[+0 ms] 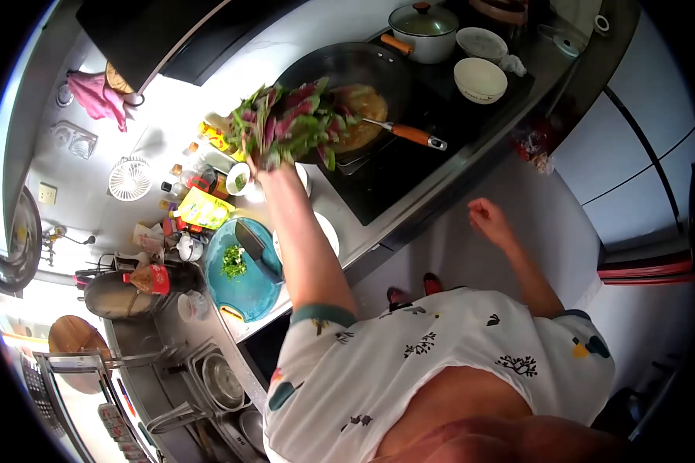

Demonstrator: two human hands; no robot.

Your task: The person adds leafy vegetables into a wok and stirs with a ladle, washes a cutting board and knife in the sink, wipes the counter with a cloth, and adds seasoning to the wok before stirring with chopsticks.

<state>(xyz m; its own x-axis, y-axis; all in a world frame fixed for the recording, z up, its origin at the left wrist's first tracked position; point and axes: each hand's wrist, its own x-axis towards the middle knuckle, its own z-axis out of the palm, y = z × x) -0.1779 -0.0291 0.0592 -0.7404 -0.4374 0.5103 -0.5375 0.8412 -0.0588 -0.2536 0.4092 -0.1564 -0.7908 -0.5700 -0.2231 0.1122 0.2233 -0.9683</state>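
A big bunch of red-and-green leafy vegetables [282,123], looking like amaranth, is gripped in my left hand [259,166]. The leaves cover most of that hand's fingers. They hang over the left side of a dark wok [386,65], partly hiding it. Inside the wok is a yellowish-brown liquid [369,104]. A ladle or spatula with an orange-brown handle [413,135] rests in it, the handle sticking out to the right. My right hand [490,220] hangs away from the counter, fingers curled in, with nothing visible in it.
Beside the wok are a lidded pot [426,35] and a white bowl [480,80]. Left of my forearm, a blue cutting board [243,297] carries a knife [256,251] and chopped greens [233,262]. Sauce bottles [185,177] line the wall. A sink [222,378] sits lower left.
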